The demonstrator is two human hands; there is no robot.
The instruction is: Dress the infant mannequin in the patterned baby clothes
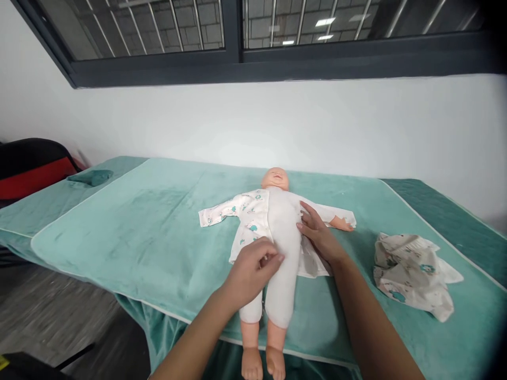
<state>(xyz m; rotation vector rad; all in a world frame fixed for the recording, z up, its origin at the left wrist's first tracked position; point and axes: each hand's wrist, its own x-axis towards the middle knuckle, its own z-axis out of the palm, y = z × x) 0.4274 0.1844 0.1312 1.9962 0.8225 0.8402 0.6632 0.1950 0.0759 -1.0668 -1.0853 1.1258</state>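
Observation:
A baby doll (285, 232) with a white cloth body lies on its back, its head toward the wall and its bare feet toward me. It wears a white patterned baby shirt (251, 208), which is open at the front. One panel covers part of the chest, while the other lies spread beside the body. My left hand (255, 269) is over the doll's lower belly with curled fingers and the thumb pressed to them; what they pinch is hidden. Against the doll's side, by the open panel, my right hand (319, 232) rests with fingers stretched out.
A crumpled patterned garment (414, 274) lies on the right of the green-covered bed (150, 227). At the far left stand a black and red chair (35, 171) and a small dark green cloth (91, 177). A white wall and a barred window (237, 58) are behind.

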